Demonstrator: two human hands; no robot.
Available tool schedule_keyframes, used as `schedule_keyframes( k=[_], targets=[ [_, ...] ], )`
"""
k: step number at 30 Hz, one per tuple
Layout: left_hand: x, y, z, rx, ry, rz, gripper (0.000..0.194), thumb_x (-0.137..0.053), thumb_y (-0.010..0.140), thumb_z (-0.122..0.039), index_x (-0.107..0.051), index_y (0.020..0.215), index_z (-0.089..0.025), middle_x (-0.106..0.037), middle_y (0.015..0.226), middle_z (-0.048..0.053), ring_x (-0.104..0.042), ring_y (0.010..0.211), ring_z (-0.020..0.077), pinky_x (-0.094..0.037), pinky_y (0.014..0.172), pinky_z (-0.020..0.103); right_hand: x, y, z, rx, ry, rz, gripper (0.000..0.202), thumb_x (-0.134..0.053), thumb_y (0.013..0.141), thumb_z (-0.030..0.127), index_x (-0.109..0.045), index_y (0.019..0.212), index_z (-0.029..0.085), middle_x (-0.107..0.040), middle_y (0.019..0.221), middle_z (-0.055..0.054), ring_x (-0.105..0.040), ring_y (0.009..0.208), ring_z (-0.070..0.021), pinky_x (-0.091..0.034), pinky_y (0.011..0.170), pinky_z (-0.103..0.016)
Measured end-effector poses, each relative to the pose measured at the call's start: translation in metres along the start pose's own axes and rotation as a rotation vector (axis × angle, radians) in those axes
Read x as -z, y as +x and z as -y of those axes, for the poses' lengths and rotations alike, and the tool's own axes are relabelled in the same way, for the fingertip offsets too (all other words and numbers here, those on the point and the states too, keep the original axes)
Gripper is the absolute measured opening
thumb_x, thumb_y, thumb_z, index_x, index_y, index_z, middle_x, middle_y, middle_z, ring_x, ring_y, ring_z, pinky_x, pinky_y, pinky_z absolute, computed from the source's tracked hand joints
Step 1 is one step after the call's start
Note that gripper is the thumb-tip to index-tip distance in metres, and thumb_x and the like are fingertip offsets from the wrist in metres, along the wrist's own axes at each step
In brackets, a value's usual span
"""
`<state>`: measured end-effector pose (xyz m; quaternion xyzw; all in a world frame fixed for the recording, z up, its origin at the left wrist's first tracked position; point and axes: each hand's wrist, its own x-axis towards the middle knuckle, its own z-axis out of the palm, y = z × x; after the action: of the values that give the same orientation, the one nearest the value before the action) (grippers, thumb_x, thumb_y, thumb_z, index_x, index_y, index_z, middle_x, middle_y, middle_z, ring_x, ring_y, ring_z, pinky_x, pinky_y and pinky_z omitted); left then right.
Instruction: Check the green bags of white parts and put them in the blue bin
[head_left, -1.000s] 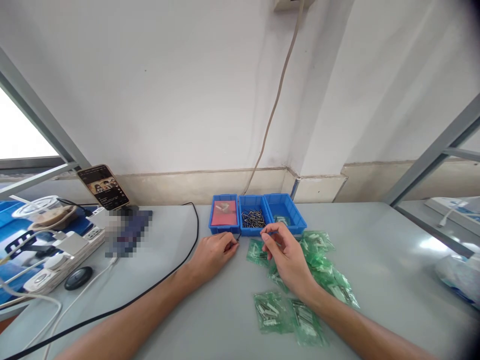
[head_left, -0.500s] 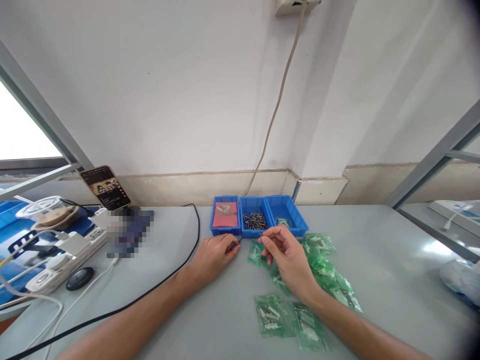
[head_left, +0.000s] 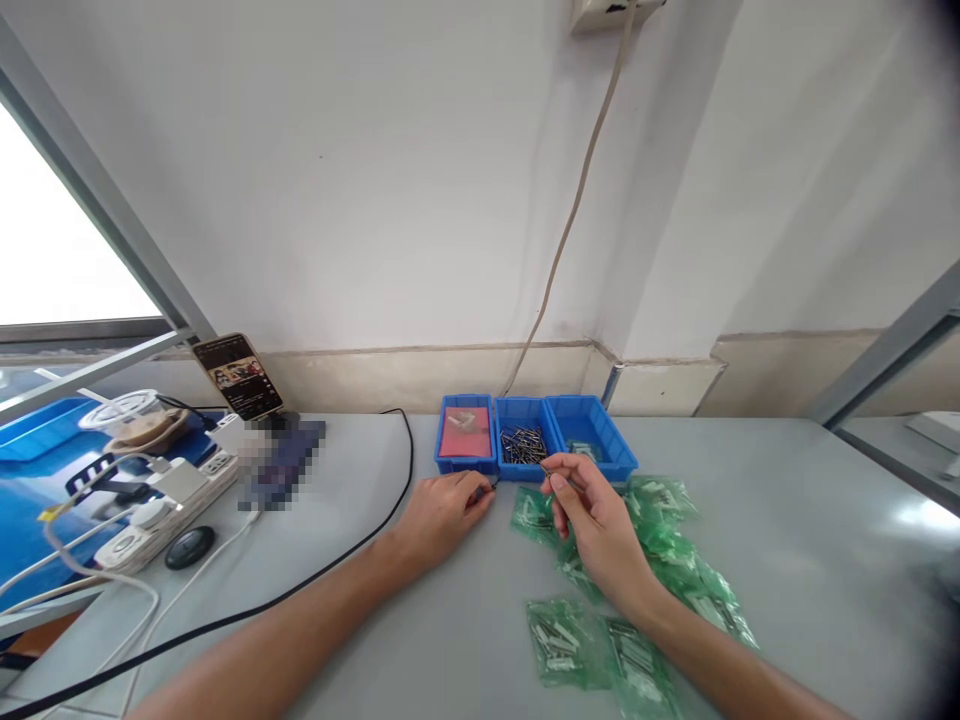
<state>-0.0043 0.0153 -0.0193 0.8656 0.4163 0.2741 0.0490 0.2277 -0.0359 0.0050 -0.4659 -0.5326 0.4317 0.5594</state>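
now right hand (head_left: 594,515) pinches a dark sliver (head_left: 545,467), seemingly picking; screw bin (head_left: 519,473) at eleven o'clock; left hand (head_left: 441,515) curls, contents unclear; next needs steadiness.

The view has swung slightly left, so the three blue bins (head_left: 528,474) sit farther right in it, more of the blue tray (head_left: 45,437) shows at the left edge, and more of the wall box (head_left: 609,14) shows above. At the pinched fingertips of the right hand (head_left: 594,518), a small dark tip (head_left: 544,468) is now visible where a second ago none showed; it is too small to identify with confidence.
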Motion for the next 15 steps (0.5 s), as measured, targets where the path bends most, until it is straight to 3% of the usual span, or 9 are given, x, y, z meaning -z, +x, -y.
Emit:
schedule_keyframes(
  k=[4, 15],
  targets=[
    [-0.0004, 0.0005, 0.0004, 0.018, -0.011, 0.005, 0.013, -0.064, 0.103, -0.032, -0.073, 0.105, -0.022, -0.079, 0.090, 0.000, -0.071, 0.073, 0.0156, -0.047, 0.066, 0.025, 0.0005, -0.0012, 0.0013, -0.013, -0.018, 0.003, 0.034, -0.064, 0.100, 0.053, -0.061, 0.120, 0.025, -0.065, 0.099, -0.004, -0.055, 0.061, -0.0137, -0.047, 0.054, -0.028],
    [0.0021, 0.0005, 0.0008, 0.052, -0.044, 0.060, 0.017, -0.061, 0.106, -0.034, -0.073, 0.107, -0.022, -0.080, 0.095, 0.000, -0.072, 0.078, 0.0160, -0.048, 0.070, 0.024, 0.0006, -0.0014, 0.0010, 0.003, -0.044, -0.005, 0.034, -0.064, 0.100, 0.053, -0.062, 0.119, 0.026, -0.067, 0.100, -0.004, -0.055, 0.061, -0.0144, -0.046, 0.053, -0.028]
  ],
)
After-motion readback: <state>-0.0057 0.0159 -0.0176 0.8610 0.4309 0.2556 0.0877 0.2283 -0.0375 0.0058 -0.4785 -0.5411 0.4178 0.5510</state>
